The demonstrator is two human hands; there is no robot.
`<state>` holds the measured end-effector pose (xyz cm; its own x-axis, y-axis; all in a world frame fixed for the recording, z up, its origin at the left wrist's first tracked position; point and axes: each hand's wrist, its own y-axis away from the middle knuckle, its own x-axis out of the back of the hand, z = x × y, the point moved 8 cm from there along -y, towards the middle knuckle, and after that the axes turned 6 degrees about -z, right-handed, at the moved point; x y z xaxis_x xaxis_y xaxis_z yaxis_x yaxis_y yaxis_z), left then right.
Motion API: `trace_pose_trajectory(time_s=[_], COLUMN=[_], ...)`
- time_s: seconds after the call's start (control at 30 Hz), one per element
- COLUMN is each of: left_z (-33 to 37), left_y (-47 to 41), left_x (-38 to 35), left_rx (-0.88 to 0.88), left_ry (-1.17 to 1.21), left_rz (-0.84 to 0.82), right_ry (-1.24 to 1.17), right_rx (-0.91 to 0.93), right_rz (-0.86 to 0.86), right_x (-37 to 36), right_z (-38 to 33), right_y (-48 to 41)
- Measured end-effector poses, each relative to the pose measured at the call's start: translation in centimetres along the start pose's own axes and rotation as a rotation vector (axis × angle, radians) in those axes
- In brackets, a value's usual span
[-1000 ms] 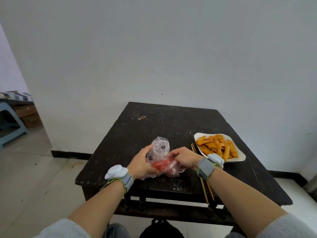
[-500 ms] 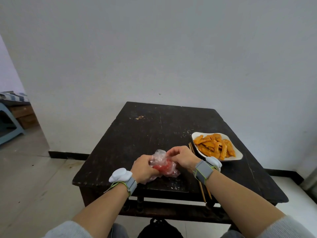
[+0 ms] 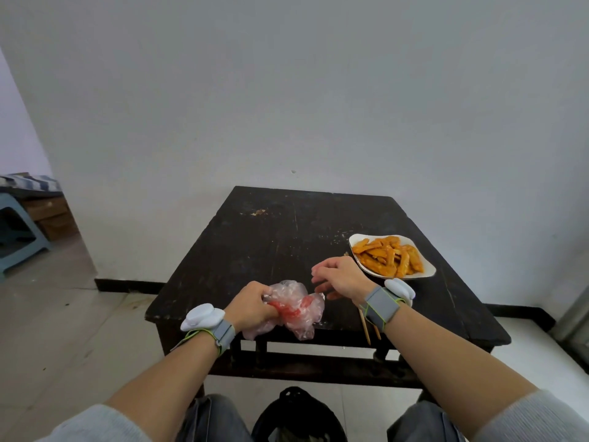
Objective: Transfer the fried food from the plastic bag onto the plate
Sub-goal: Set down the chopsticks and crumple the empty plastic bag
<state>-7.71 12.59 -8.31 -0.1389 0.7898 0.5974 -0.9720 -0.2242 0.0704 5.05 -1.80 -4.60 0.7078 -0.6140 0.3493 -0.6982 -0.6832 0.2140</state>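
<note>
Right hand (image 3: 339, 279) released plastic bag (image 3: 301, 315), gripped by left hand (image 3: 251, 309).

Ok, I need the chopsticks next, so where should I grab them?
Take the chopsticks by their near ends, which appear to stick out past the table edge, coming from the near side with the right hand. Elsewhere they lie flat, leaving no gap beneath. The left hand grips the plastic bag.

orange fried food (image 3: 389, 256), white plate (image 3: 427, 273), black table (image 3: 287, 231)
</note>
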Motion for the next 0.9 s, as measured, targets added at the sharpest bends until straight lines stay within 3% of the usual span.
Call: trace_pose_trajectory(time_s=[0.13,0.47,0.63,0.9], left_z=[0.3,-2.5,-5.3,-10.4], left_y=[1.8,6.5,6.6,5.1], left_x=[-0.7,-5.9,-9.8,-15.8], left_rx=[-0.022,0.048,0.155,0.261], left_ry=[-0.048,-0.083,-0.134,-0.179], left_rz=[-0.066,-0.150,-0.193,-0.296], right_ry=[0.010,0.228,0.631,0.921], right_rx=[0.058,0.081,0.074,0.019], right_rz=[-0.089,-0.102,-0.046,-0.050], right_x=[-2.1,-5.0,-4.5,-4.3], right_z=[0.6,7.7,11.6,16.4], right_y=[2.6,6.5,6.8,4.2])
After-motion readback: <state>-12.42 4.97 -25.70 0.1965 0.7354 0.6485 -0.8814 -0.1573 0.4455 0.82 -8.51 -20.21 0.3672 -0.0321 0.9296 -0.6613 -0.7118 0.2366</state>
